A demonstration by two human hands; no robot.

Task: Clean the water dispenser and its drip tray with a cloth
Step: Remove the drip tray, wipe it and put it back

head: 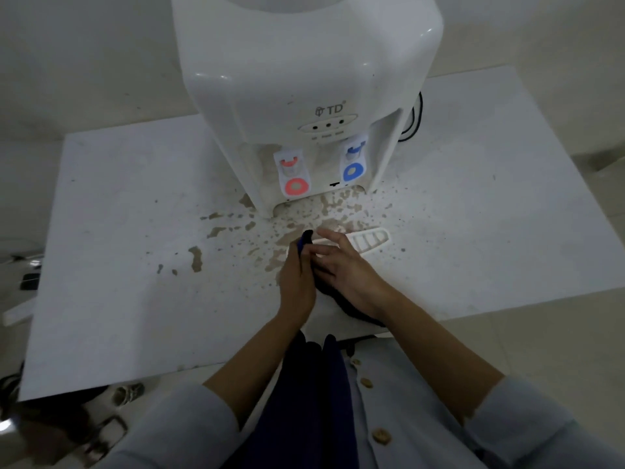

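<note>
A white water dispenser (304, 96) with a red tap and a blue tap stands at the back of a white table (135, 265). Its white slotted drip tray (368, 240) lies on the table in front, out of its slot. A dark blue cloth (306, 242) is gripped in my left hand (297, 282), one end sticking up above the fingers. My right hand (348, 269) lies with straight fingers on the tray's left part and over the dark cloth beneath the palm.
Brown splashes and drips (287, 228) cover the table before the dispenser, with a larger blot (195, 258) to the left. A black cable (414, 123) loops behind the dispenser's right side. Dark items lie on the floor at the left (30, 280).
</note>
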